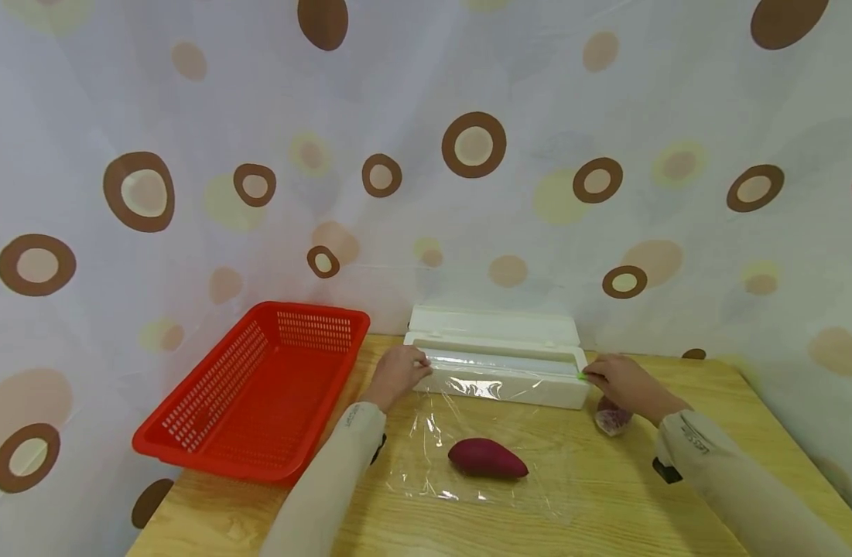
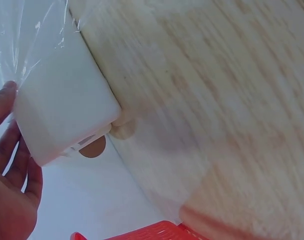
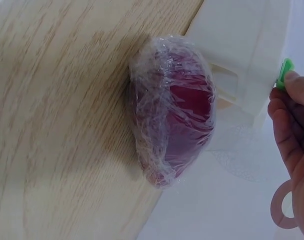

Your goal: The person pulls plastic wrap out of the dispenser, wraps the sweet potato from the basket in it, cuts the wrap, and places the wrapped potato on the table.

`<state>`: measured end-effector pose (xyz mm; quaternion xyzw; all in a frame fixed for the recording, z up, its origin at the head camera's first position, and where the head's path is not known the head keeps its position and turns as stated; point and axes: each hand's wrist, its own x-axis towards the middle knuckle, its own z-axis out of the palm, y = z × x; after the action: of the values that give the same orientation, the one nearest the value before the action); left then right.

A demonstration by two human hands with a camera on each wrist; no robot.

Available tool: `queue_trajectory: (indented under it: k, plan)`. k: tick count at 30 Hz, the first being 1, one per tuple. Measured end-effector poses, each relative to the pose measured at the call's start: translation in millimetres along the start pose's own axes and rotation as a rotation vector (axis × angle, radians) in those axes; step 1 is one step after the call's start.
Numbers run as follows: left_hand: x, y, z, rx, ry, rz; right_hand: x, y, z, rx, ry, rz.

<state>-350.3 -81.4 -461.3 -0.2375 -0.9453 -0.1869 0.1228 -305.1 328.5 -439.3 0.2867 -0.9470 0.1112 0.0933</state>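
A white plastic wrap box (image 1: 502,387) stands at the back of the table with its lid up. At its left end my left hand (image 1: 398,375) pinches the clear plastic wrap (image 2: 29,42) against the front edge, thumb on the film. My right hand (image 1: 624,383) holds a small green slide cutter (image 3: 285,74) between thumb and finger at the box's right end. From the box a sheet of film stretches forward over the table. On it lies a bare purple sweet potato (image 1: 487,458). A film-wrapped purple sweet potato (image 3: 174,110) rests below my right hand, beside the box.
A red plastic basket (image 1: 258,410) sits left of my left forearm, with perforated sides and nothing inside. Under everything is a wood-grain table (image 1: 634,503). Behind it hangs a white curtain (image 1: 426,93) with brown and yellow spots.
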Motion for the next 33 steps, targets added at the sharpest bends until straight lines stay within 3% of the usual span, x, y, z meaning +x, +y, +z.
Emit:
queue_trajectory:
  k: [3, 12, 18, 22, 25, 28, 33]
  plan:
    - [0.9, -0.1, -3.2, -0.043, -0.022, -0.016, 0.1, 0.4, 0.8, 0.009, 0.016, 0.015]
    - [5.6, 0.1, -13.2, -0.172, -0.172, -0.104, -1.8, 0.1, 5.8, 0.059, 0.092, 0.098]
    - [5.5, -0.4, -18.2, -0.309, -0.205, -0.177, -2.7, -1.9, 4.7, 0.112, 0.079, 0.153]
    - [3.0, -0.9, -18.6, -0.413, -0.169, -0.206, -4.1, -13.3, 4.7, 0.063, 0.1, 0.176]
    - [1.8, -1.4, -19.0, -0.42, -0.137, -0.176, -5.5, -36.7, 7.2, -0.02, 0.161, 0.123]
    - [2.1, -1.0, -21.2, -0.374, -0.133, -0.147, -4.6, -68.2, 12.0, -0.047, 0.214, -0.008]
    - [3.5, 0.4, -24.7, -0.288, -0.151, -0.114, -3.6, -110.6, 22.6, 0.001, 0.175, -0.183]
